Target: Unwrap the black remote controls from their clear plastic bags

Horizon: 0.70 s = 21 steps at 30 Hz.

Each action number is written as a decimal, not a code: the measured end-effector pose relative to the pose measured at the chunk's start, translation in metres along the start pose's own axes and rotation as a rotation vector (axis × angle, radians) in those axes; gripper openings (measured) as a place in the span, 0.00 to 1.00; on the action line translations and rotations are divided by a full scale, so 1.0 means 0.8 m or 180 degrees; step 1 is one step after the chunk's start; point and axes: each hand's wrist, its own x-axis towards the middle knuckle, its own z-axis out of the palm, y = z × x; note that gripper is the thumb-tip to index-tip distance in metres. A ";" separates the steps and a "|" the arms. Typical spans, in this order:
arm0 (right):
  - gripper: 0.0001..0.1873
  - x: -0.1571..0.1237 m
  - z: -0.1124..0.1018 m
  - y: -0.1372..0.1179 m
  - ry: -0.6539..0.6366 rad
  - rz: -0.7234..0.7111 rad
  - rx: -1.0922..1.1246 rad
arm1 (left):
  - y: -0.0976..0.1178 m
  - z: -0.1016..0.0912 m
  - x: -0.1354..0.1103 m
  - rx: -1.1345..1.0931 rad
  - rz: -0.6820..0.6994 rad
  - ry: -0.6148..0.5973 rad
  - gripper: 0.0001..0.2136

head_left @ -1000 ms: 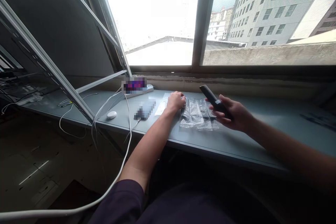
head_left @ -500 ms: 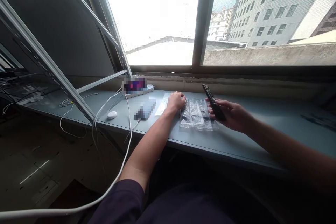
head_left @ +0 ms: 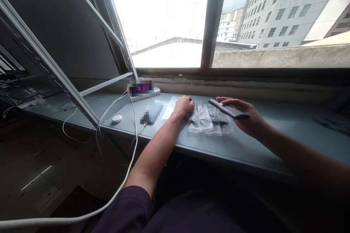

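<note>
My right hand [head_left: 247,116] is closed around a black remote control [head_left: 229,109], held above the desk with its smooth back and side facing me. Underneath and left of it lie clear plastic bags [head_left: 200,118], crumpled and overlapping; dark items show through them. My left hand [head_left: 183,105] rests at the upper left edge of the bags, its fingers curled down onto the plastic. The fingertips of that hand are partly hidden. Left of it, partly covered by the hand, is a pale sheet or packet [head_left: 170,108].
On the desk [head_left: 262,149], left of my arm, lie a blurred phone-like device [head_left: 151,113] on a cable and a white round case [head_left: 116,119]. Farther back stands a power strip [head_left: 155,91] with a blurred screen. A white cable [head_left: 133,145] hangs before a metal frame [head_left: 54,62].
My right hand has turned the remote control over: its button side showed before, its smooth back now. The remote has tipped from steep to nearly level. My left hand stays in place.
</note>
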 end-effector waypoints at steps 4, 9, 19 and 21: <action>0.25 -0.003 0.002 -0.007 -0.0074 -0.0044 -0.0144 | 0.000 0.001 0.001 -0.0043 0.0074 0.0009 0.17; 0.21 0.001 0.002 0.003 0.0161 -0.0065 -0.0180 | 0.001 0.002 0.002 -0.0123 0.0215 -0.0046 0.17; 0.23 0.031 -0.063 0.027 0.0603 0.0381 -0.0564 | -0.004 0.008 0.005 -0.0197 0.0391 -0.0063 0.18; 0.33 0.043 -0.091 0.039 0.0713 0.0582 -0.0956 | -0.004 0.008 0.005 -0.0198 0.0396 -0.0062 0.17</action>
